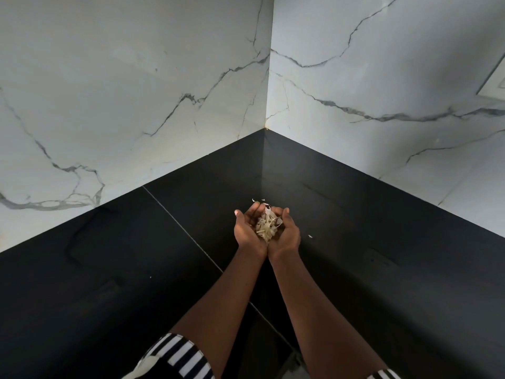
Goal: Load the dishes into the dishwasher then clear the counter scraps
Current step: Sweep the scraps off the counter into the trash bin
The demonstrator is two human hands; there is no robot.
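My left hand (pixel 247 232) and right hand (pixel 288 235) are pressed together at the heels, palms up, forming a bowl above a black counter (pixel 382 242). My fingers (pixel 255 207) curl upward and inward, half closed, cupping a heap of pale scraps (pixel 266 228) that fills the hollow between both palms. The thumbs stand up on the outer sides of the bowl. A few stray white bits (pixel 310 236) lie on the counter just right of my right hand, and two more lie just beyond my fingertips. A thin seam (pixel 177 222) runs diagonally across the dark top, passing under my left forearm. The counter sits in a corner where two white walls (pixel 136 91) with grey veining meet. Black-and-white striped sleeves (pixel 180 356) show at the bottom edge.
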